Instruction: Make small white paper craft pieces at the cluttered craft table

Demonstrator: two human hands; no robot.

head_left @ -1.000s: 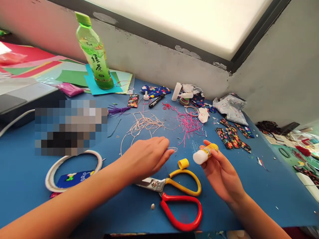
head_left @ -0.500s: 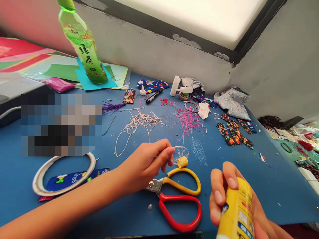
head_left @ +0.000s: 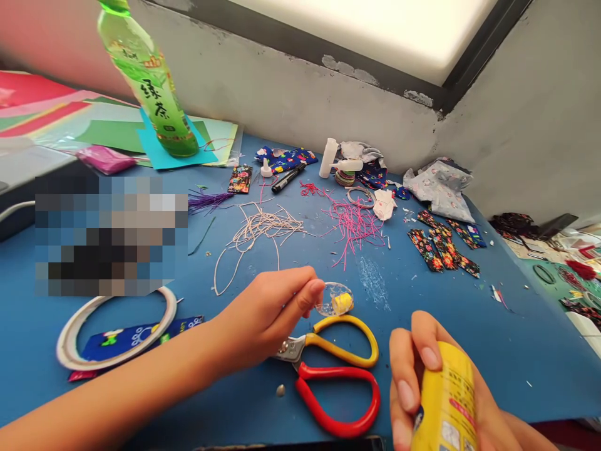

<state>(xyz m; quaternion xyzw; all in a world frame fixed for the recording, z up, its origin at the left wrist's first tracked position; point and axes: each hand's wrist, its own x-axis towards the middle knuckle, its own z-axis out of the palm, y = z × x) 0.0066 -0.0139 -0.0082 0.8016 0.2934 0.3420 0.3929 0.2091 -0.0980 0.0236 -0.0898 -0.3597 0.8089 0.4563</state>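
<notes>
My left hand [head_left: 286, 307] pinches the edge of a small round ring [head_left: 334, 298] with clear, web-like lines across it. A short yellow cap-like piece [head_left: 344, 303] on the table shows through and behind the ring. My right hand [head_left: 434, 388] is closed around a thick yellow glue stick [head_left: 446, 394], its printed label facing me and its lower end cut off by the frame edge. Beneath and beside my left hand lie scissors [head_left: 340, 369] with one yellow and one red handle loop; part of their blades is hidden by my wrist.
White tape roll [head_left: 68, 341] lies at left on blue printed fabric. Beige cords [head_left: 265, 228] and pink cords [head_left: 354, 225] spread mid-table. Behind are a black marker [head_left: 288, 177], white bottles [head_left: 328, 158] and a green tea bottle [head_left: 159, 100]. Fabric strips [head_left: 441, 241] lie right.
The ring in my left hand has moved slightly left and down and looks flatter. My right hand has shifted a little left and down with the glue stick. The whole view has shifted slightly.
</notes>
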